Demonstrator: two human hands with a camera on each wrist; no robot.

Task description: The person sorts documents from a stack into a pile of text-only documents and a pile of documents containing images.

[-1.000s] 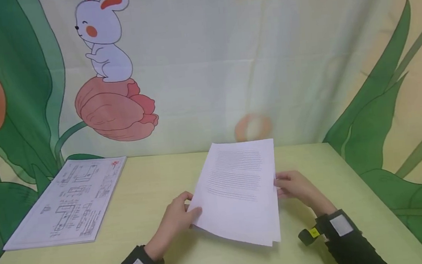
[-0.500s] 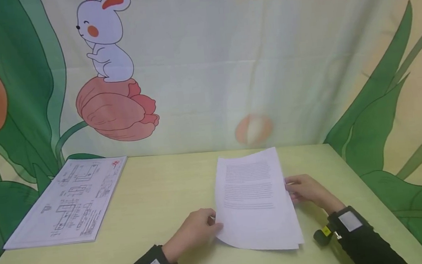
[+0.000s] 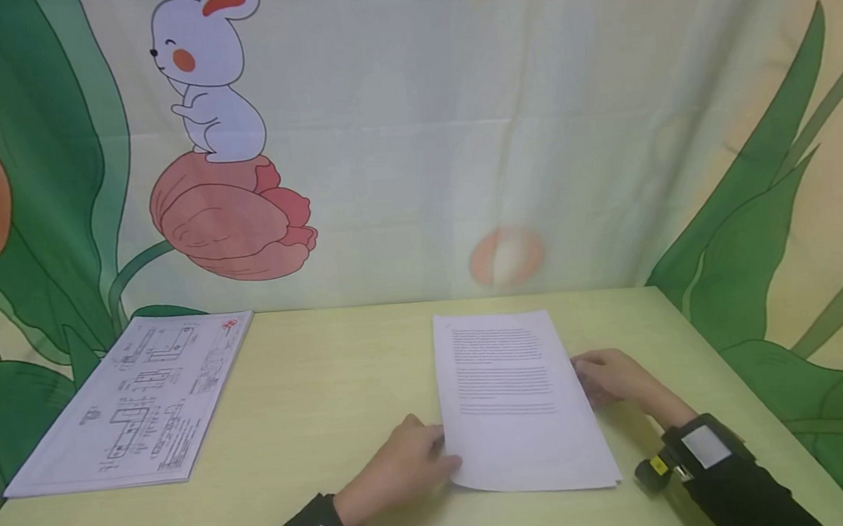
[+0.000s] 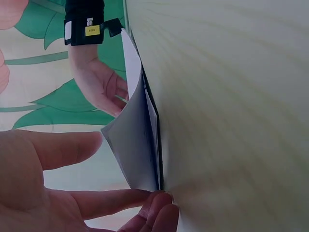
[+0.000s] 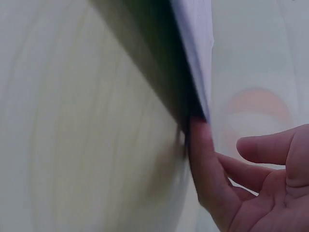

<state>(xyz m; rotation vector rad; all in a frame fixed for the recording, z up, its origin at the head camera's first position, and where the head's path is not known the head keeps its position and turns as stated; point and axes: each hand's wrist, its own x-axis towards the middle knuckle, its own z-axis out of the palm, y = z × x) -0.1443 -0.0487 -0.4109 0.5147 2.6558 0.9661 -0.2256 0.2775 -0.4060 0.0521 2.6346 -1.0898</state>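
Observation:
Several white sheets of paper [image 3: 516, 447], the top one printed with lines of text, lie at the middle right of the table. At their near left corner is my left hand [image 3: 402, 465]. In the left wrist view the top sheet [image 4: 128, 140] bows up from those below; its corner is at the thumb tip, and other fingertips touch the lower edge by the table. My right hand [image 3: 616, 380] is at the right edge. In the right wrist view one finger [image 5: 203, 159] touches the underside of the lifted edge, with the thumb apart from the paper.
A stack of technical drawings [image 3: 140, 404] lies at the left of the pale yellow table [image 3: 311, 373]. Behind hangs a cloth [image 3: 380, 133] printed with a rabbit and flowers. Each wrist wears a black band with a small camera.
The sheets have come down towards the table and shifted right, turning slightly. Both hands moved right with them. The right thumb and fingers now sit lower at the edge.

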